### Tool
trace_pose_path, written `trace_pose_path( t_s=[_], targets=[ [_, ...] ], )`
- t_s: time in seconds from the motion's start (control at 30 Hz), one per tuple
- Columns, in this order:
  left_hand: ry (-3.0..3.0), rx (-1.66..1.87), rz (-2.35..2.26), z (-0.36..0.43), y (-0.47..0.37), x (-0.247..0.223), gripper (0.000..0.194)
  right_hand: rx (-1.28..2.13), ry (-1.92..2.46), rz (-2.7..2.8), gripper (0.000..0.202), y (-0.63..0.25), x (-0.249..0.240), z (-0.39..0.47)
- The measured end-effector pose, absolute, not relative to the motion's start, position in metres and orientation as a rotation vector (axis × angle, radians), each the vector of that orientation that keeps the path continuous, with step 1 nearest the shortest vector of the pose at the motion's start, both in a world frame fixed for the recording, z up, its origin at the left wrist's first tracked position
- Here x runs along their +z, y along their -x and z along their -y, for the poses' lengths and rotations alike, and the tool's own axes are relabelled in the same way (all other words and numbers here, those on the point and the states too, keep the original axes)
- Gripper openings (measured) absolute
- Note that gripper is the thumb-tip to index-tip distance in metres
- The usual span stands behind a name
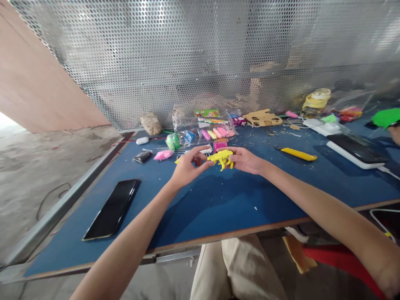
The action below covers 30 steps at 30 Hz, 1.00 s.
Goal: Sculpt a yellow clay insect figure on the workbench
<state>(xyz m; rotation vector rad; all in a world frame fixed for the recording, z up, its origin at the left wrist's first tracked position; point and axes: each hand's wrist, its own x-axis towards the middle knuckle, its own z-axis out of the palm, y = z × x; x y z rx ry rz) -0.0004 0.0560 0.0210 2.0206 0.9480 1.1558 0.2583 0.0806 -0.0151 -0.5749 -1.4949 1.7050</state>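
Note:
A small yellow animal-shaped figure [222, 158], apparently modelling clay with several thin legs, is held above the blue table between my two hands. My right hand [246, 161] grips its right end, fingers behind and thumb in front. At its left end, my left hand [189, 166] has thumb and index finger curved about the tip; the exact contact is too small to make out. Just behind the hands are a pink block [219, 146] and a pink clay packet [163, 155]. A bit of yellow shows behind my left hand, mostly hidden.
A phone [111, 209] lies on the left of the table [200, 208]. A yellow utility knife [298, 154] and a power bank with a phone [356, 151] lie right. Clay packs [215, 133] sit along the perforated metal screen [187, 62]. Another person's hand [395, 134] shows far right.

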Motion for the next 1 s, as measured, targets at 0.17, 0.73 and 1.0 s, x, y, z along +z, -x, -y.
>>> trace_pose_path(
  t_s=[0.17,0.73,1.0],
  targets=[
    [-2.168,1.295,-1.039,-0.056,0.002,0.021,0.034,1.812,0.514,1.424,0.053,-0.255,-0.014,-0.077],
    [-2.354,1.332,-1.067,-0.062,0.005,0.016,0.023,1.445,0.778,1.819,0.056,-0.261,0.002,-0.07],
    [-2.245,1.267,-1.112,-0.063,0.002,0.009,0.028,1.327,0.827,1.921,0.066,-0.26,0.0,-0.07]
  ],
)
